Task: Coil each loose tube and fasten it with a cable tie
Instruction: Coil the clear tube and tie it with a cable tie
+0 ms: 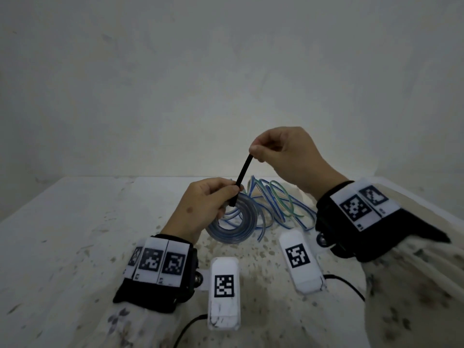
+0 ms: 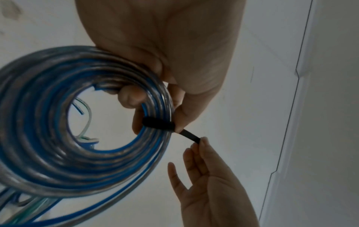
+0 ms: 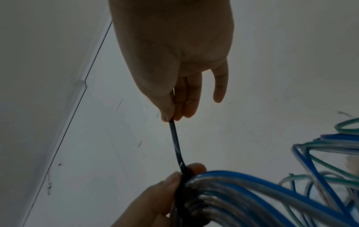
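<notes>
A coil of clear tube with a blue stripe hangs just above the table, held at its upper edge by my left hand. A black cable tie is wrapped round the coil's strands there. My right hand pinches the tie's free end between thumb and fingertips, up and to the right of the coil, and the strap runs taut between both hands.
A heap of loose blue- and green-striped tubes lies on the white stained table behind the coil. Two white tagged blocks with black leads sit near the front. A pale wall rises behind.
</notes>
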